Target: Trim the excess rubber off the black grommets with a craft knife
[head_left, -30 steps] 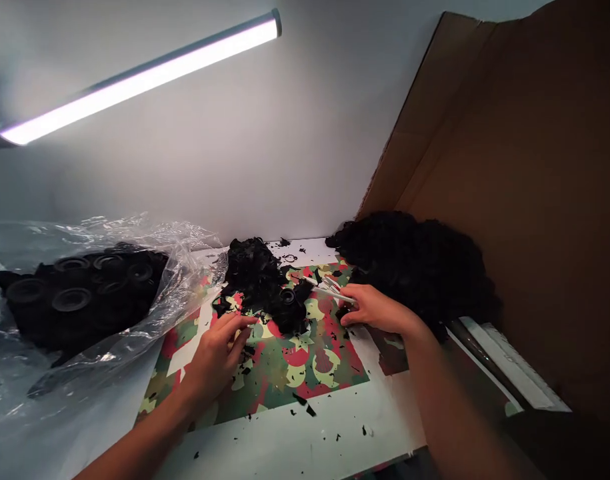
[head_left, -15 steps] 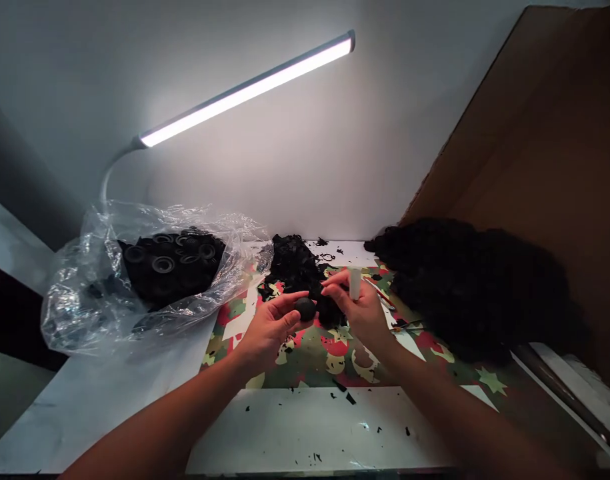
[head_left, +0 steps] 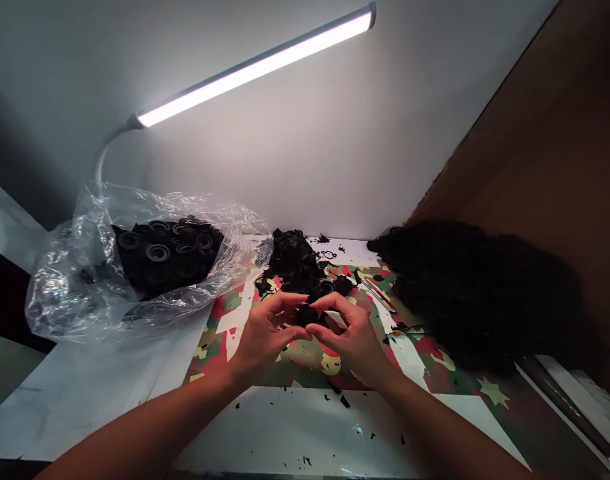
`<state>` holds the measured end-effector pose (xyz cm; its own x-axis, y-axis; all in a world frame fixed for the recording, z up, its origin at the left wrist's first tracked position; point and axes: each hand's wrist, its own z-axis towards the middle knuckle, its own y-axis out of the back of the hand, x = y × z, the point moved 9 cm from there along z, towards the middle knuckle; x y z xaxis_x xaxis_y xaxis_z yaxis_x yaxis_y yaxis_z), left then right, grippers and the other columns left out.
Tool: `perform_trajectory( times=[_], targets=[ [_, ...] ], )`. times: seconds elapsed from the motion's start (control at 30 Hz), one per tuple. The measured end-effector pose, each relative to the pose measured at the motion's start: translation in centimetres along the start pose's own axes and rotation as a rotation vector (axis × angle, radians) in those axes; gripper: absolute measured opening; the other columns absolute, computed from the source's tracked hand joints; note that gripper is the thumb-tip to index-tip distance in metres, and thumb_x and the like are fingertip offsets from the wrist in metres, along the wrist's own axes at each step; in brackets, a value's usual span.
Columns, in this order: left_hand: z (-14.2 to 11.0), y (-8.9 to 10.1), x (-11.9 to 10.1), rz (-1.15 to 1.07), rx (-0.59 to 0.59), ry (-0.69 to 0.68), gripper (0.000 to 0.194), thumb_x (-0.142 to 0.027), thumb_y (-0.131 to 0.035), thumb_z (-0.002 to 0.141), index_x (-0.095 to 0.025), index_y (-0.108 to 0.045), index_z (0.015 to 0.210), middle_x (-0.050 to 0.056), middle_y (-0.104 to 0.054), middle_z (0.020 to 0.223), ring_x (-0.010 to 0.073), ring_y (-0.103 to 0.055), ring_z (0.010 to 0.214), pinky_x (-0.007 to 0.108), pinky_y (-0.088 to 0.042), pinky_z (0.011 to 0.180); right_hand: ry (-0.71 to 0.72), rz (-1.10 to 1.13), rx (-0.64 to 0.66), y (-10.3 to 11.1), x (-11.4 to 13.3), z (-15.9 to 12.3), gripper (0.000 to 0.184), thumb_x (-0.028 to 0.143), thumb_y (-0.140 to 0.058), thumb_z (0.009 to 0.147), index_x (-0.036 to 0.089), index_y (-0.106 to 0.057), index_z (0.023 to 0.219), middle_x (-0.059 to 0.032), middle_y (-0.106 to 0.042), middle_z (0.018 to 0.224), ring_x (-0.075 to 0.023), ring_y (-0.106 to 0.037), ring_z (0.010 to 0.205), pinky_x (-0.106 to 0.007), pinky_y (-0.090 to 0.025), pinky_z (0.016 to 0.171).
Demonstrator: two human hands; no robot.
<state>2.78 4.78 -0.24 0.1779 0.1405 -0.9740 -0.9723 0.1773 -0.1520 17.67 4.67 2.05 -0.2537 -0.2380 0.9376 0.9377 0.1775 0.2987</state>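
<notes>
Both my hands meet over the camouflage-patterned mat (head_left: pixel 329 363). My left hand (head_left: pixel 265 333) pinches a small round black rubber part (head_left: pixel 306 315) between thumb and fingers. My right hand (head_left: pixel 352 337) is closed against the same part from the right and also holds a small white-handled tool (head_left: pixel 337 320) in its fingers. A heap of black trimmings (head_left: pixel 295 260) lies just behind the hands.
A clear plastic bag (head_left: pixel 85 293) of black ring-shaped parts (head_left: pixel 169 253) sits at the left. A big dark pile (head_left: pixel 475 293) lies at the right against a cardboard wall (head_left: pixel 559 167). A lit tube lamp (head_left: pixel 255 67) hangs overhead. Black scraps dot the white board (head_left: pixel 305 433).
My left hand picked a black part off the mat, and my right hand lifted the white tool. Both hands came together and dropped nearer the mat. The camera view swung left.
</notes>
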Motion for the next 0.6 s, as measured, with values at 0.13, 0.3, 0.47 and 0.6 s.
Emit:
perform_trajectory(
  times=[0.13, 0.3, 0.47, 0.6],
  targets=[
    [0.1, -0.1, -0.9, 0.04, 0.027, -0.103, 0.055, -0.016, -0.091, 0.06, -0.027, -0.074, 0.11, 0.001, -0.06, 0.095, 0.0121, -0.058, 0.075, 0.024, -0.054, 0.067, -0.055, 0.063, 0.045, -0.5, -0.3, -0.2, 0.02, 0.033, -0.069, 0.081, 0.022, -0.062, 0.097, 0.002, -0.058, 0.082, -0.0104, -0.048, 0.063, -0.021, -0.041, 0.052],
    [0.4, -0.4, -1.2, 0.067, 0.1, -0.057, 0.035, -0.024, -0.086, 0.071, -0.025, -0.076, 0.104, 0.004, -0.058, 0.098, 0.0118, -0.054, 0.077, 0.024, -0.053, 0.069, -0.073, 0.055, 0.046, -0.7, -0.5, -0.3, 0.021, 0.024, -0.066, 0.079, 0.022, -0.062, 0.1, 0.0037, -0.055, 0.078, -0.0063, -0.035, 0.051, -0.02, -0.03, 0.044],
    [0.1, -0.2, -0.6, -0.044, 0.061, 0.081, 0.023, -0.024, -0.082, 0.076, -0.019, -0.072, 0.096, 0.006, -0.066, 0.102, 0.0165, -0.063, 0.088, 0.025, -0.055, 0.072, -0.033, 0.057, 0.029, -0.6, -0.5, -0.1, 0.026, 0.02, -0.063, 0.079, 0.024, -0.065, 0.104, 0.0011, -0.061, 0.088, -0.0044, -0.034, 0.047, -0.021, -0.03, 0.044],
    [0.3, 0.0, -0.2, -0.148, 0.027, 0.095, 0.018, -0.02, -0.083, 0.074, -0.018, -0.072, 0.088, 0.007, -0.07, 0.103, 0.0186, -0.065, 0.094, 0.023, -0.055, 0.069, -0.015, 0.051, -0.008, -0.1, -0.4, -0.1, 0.025, 0.021, -0.064, 0.078, 0.023, -0.066, 0.103, -0.0013, -0.063, 0.094, -0.0029, -0.032, 0.045, -0.021, -0.026, 0.042]
  ],
)
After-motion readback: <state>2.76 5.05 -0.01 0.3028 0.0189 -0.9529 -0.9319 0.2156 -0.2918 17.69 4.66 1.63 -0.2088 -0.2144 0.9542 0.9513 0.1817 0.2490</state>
